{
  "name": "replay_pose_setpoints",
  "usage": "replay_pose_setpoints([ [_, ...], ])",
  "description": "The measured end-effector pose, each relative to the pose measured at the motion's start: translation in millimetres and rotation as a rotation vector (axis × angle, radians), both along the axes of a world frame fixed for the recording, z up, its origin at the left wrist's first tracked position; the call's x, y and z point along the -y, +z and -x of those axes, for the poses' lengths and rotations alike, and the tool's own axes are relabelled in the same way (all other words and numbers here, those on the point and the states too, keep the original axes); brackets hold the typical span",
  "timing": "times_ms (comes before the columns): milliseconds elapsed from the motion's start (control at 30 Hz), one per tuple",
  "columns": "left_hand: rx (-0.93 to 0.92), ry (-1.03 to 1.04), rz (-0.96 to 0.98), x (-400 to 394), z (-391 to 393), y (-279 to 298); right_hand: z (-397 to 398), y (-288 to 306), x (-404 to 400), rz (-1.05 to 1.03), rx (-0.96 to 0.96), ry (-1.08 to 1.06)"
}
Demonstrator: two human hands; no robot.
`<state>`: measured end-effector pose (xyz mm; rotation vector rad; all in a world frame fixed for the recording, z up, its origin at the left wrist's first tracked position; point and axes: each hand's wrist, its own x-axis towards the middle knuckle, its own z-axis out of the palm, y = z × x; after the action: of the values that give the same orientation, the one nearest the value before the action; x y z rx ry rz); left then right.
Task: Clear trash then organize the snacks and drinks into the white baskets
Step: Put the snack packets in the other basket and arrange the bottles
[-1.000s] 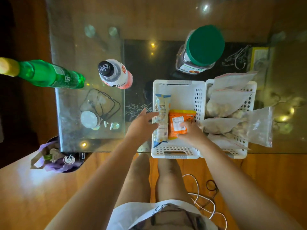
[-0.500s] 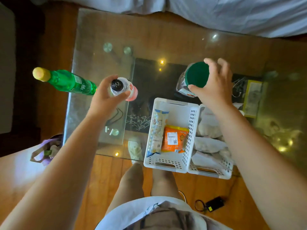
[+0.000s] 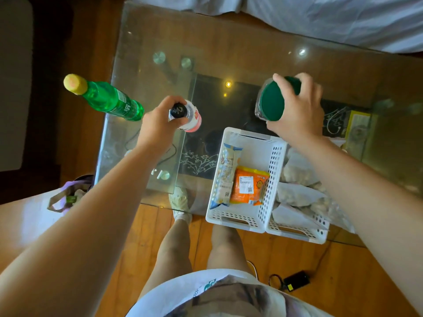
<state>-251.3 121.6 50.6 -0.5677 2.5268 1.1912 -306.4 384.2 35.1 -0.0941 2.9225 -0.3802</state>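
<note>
The left hand (image 3: 158, 124) grips the black cap of the pink drink bottle (image 3: 190, 117), which stands upright at ten o'clock from the white basket (image 3: 249, 143). The right hand (image 3: 299, 110) is curled round the green-lidded jar (image 3: 272, 104) at twelve o'clock — tilted, possibly already lifted. Both loads sit just beyond the basket's far rim — the jar nearer.

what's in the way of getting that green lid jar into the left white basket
Nothing visible blocks the path. The right hand already grips the jar just beyond the basket's far rim. Inside, a blue snack pack and an orange packet fill the near part; the far end looks free.
</note>
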Motion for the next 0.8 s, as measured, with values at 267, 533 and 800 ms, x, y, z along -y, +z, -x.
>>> replay_pose_setpoints([
  [267,0.061,-0.184,0.021,2.0,-3.0,3.1,-96.1,73.2,42.8,0.205,-0.131,0.047],
  [533,0.065,-0.252,0.016,-5.2,-10.8,0.3,-181.2,91.7,87.4,0.261,0.051,0.102],
  [800,0.139,-0.233,-0.077,22.1,-26.8,-1.6,-193.7,54.3,130.4,0.184,0.089,0.107],
])
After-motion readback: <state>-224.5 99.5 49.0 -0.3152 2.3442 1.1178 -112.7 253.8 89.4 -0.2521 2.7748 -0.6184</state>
